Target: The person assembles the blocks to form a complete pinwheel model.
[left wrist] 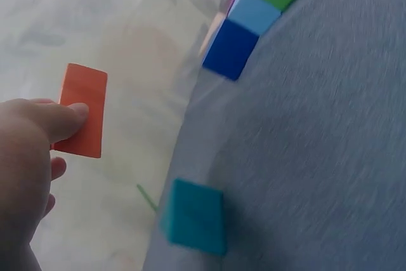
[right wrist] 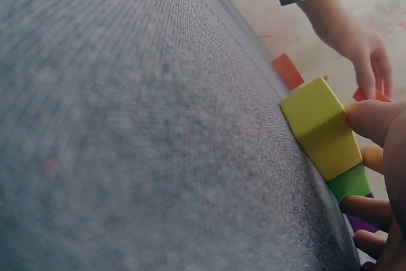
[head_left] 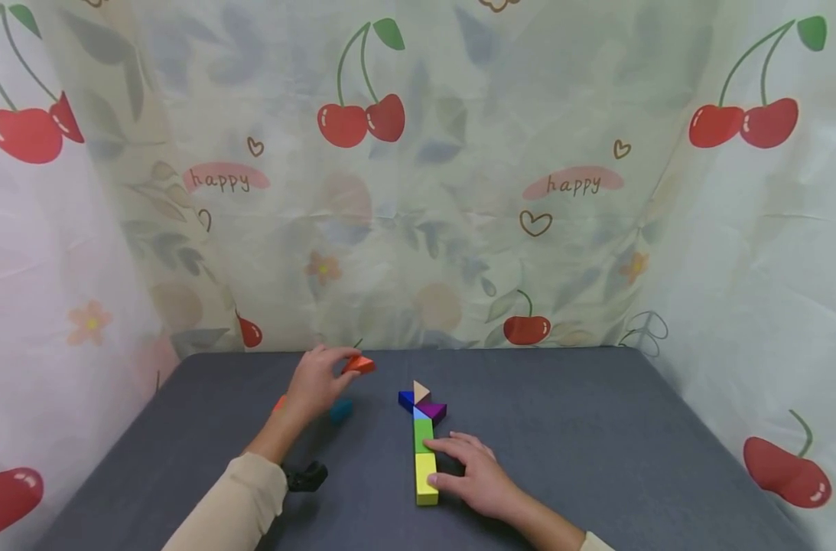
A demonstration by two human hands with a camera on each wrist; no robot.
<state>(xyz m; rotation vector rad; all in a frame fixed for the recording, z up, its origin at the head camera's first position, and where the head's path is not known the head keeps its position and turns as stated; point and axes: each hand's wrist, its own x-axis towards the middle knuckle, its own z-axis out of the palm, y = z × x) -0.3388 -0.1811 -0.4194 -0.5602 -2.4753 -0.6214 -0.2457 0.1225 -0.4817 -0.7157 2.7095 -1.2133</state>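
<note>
My left hand pinches an orange triangular block between thumb and fingers, raised above the far part of the table. To its right, a row of blocks lies on the cloth: yellow, green, light blue, with purple, dark blue and pale wood-coloured triangles at the far end. With loosely bent fingers, my right hand touches the row from the right, thumb against the yellow block and a fingertip at the green one. The right wrist view shows that thumb on the yellow block's edge.
A teal block lies beneath and right of the left hand. Another orange block is mostly hidden behind the left wrist. A black device is worn on that wrist. The grey tabletop ends at a cherry-printed curtain.
</note>
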